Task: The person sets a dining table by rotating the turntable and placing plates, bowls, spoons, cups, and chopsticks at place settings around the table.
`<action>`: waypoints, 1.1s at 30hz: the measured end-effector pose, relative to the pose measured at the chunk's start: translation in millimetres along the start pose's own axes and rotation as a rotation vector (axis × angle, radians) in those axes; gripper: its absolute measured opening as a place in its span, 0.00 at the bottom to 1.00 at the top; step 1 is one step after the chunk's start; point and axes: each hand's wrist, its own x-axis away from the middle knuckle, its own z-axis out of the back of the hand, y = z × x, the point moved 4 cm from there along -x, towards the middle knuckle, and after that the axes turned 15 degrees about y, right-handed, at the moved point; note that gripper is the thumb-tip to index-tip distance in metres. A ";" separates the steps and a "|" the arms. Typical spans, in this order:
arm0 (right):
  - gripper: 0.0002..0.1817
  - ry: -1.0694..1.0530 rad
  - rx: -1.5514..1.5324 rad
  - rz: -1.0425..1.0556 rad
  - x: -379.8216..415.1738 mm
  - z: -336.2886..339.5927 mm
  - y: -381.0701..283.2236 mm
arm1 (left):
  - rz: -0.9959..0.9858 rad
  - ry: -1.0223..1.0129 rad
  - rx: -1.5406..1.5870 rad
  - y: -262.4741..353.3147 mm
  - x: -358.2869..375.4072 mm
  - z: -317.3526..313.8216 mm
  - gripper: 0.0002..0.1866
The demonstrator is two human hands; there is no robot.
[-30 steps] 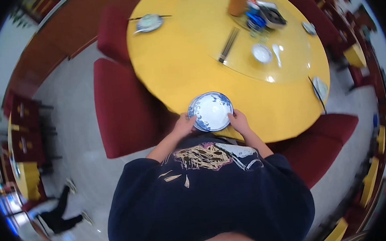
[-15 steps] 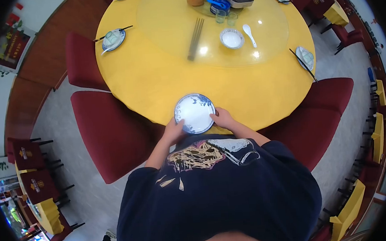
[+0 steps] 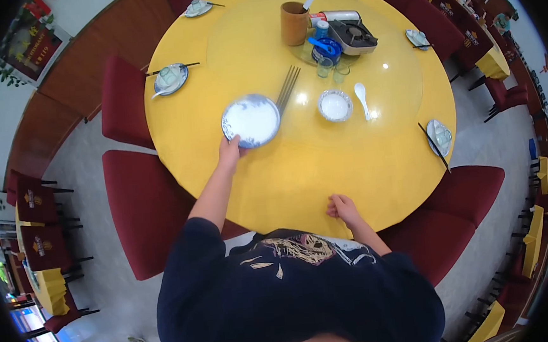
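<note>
My left hand [image 3: 230, 150] grips the near-left rim of a white plate with blue floral patterns [image 3: 251, 121], out over the yellow round table [image 3: 281, 189]. The plate hides the lower ends of dark chopsticks [image 3: 289, 87]. My right hand [image 3: 343, 209] rests near the table's front edge, fingers loosely curled, with no object showing in it. To the right of the plate are a small white bowl [image 3: 335, 106] and a white spoon [image 3: 362, 100] on the glass turntable.
Farther back stand a brown cylindrical container [image 3: 294, 23], a portable stove [image 3: 353, 35], a blue container [image 3: 326, 51] and two small glasses. Place settings with chopsticks lie round the rim, one at left [image 3: 170, 80]. Red chairs [image 3: 138, 212] flank me. People are at the far right.
The plate has moved forward and left in my left hand. My right hand has let go of it and is now apart from it. The view has shifted, showing more of the table's far side.
</note>
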 end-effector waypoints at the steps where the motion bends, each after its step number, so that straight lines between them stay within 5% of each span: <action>1: 0.18 -0.014 -0.057 -0.021 -3.4 7.8 7.5 | -0.006 0.014 0.042 7.3 -18.9 -11.5 0.13; 8: 0.16 0.028 -0.167 -0.132 -14.0 15.8 15.3 | 0.041 0.115 0.173 19.7 -109.3 -69.1 0.12; 22: 0.15 -0.014 -0.134 -0.202 -11.2 15.8 1.1 | 0.086 0.055 0.090 19.2 -155.3 -96.3 0.15; 28: 0.16 -0.047 -0.073 -0.180 -14.8 15.7 4.9 | -0.118 0.011 -0.677 27.4 -154.4 -88.7 0.26; 33: 0.15 -0.034 -0.040 -0.214 -14.5 14.4 1.2 | -0.258 0.190 -0.816 58.3 -105.0 -68.7 0.28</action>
